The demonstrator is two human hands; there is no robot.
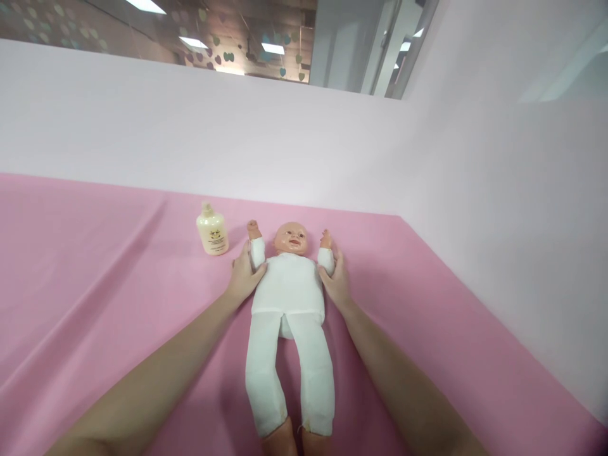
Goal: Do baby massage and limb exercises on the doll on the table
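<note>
A baby doll (289,285) with a white cloth body lies on its back, head away from me and both its arms raised. My left hand (244,273) is closed round the doll's arm on the left, thumb toward its chest. On the other side, my right hand (338,278) grips the doll's other arm, its thumb at the near end of the sleeve. Part of the fingers of both hands is hidden behind the doll's arms. A cream-coloured bottle (213,233) with a dark printed label stands just left of my left hand.
Pink cloth (156,272) covers the surface, with long creases at the left. A white wall (199,126) rises behind the doll, and another wall (503,177) stands along the right. Above the back wall, a window (247,38) shows ceiling lights and hanging heart shapes.
</note>
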